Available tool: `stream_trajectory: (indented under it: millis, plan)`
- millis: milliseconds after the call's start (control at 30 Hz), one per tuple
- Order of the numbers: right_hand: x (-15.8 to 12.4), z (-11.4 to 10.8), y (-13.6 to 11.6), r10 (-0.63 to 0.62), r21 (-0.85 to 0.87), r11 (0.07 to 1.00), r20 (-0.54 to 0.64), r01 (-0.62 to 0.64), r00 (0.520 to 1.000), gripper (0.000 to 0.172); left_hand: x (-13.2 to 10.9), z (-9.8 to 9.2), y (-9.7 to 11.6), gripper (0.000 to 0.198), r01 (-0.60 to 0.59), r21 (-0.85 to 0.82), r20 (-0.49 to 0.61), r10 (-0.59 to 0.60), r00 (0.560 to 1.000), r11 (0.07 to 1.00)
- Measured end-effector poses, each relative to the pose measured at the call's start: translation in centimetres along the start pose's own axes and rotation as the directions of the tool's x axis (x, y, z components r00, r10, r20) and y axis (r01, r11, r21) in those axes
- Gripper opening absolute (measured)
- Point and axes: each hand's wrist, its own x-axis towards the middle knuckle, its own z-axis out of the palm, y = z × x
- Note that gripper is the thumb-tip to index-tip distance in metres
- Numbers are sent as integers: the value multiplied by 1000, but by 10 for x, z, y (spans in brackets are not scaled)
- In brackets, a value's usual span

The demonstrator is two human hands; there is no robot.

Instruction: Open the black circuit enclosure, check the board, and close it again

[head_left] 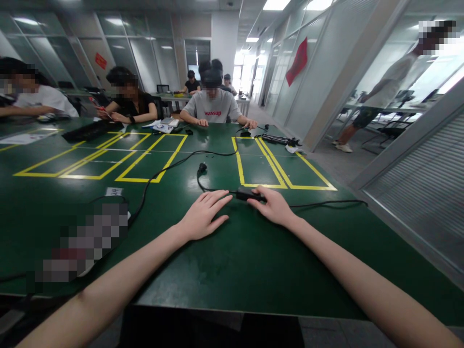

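A black power adapter (247, 194) lies on the green table in front of me, with a cord running out of each end. My right hand (272, 205) has its fingers and thumb closed around the adapter's right end. To the left, my left hand (207, 212) is open, palm down, with its fingers stretched toward the adapter and its fingertips over the cord. The left cord curls away to a black plug (202, 167) beyond my left hand. The right cord (329, 204) runs along the table to its right edge.
Yellow tape rectangles (263, 185) mark the green table (224, 280). A long black cable (145, 186) crosses it, passing a pixelated object (87, 241) at left. Black folded gear (279, 140) lies at the far right. A person (213, 106) sits opposite; others sit at left.
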Motion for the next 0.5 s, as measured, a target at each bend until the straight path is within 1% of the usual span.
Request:
stream_trajectory:
  millis: [33,67,100,133,200,233,267,333,367,433,467,500]
  plan:
    - [3,-7,12,66,-5,998,-75,-66,995,26,-1,-1,-2,50,0,-14,0,0,1000,1000]
    - [5,-16,23,139,-9,990,-160,-142,977,29,-2,-1,-3,47,3,-30,7,-3,1000,1000]
    - [7,-26,34,211,-18,975,-247,-222,946,31,-2,-1,-4,44,9,-47,17,-8,1000,999]
    - [9,-37,44,266,-28,956,-343,-293,901,32,-2,-1,-5,40,18,-63,30,-16,999,998]
    - [11,-58,61,317,-36,920,-520,-391,793,33,-1,-1,-6,34,35,-92,52,-30,998,995]
    - [11,-68,67,327,-36,903,-589,-429,739,32,0,-1,-5,32,42,-103,58,-36,998,994]
    - [10,-77,73,336,-38,886,-637,-463,694,31,1,0,-5,30,47,-111,60,-40,997,993]
    - [4,-89,84,354,-59,844,-686,-534,635,30,2,0,-5,27,54,-120,60,-47,997,991]
    - [1,-93,90,367,-73,820,-693,-567,621,30,2,0,-5,26,58,-121,60,-51,997,991]
    - [-8,-96,102,410,-98,769,-682,-631,606,31,2,0,-5,24,68,-121,64,-60,996,990]
    - [-12,-95,109,436,-107,747,-666,-656,606,33,1,0,-5,24,73,-121,66,-65,996,990]
    - [-16,-94,116,456,-117,741,-635,-661,624,34,1,0,-6,24,77,-120,68,-69,995,990]
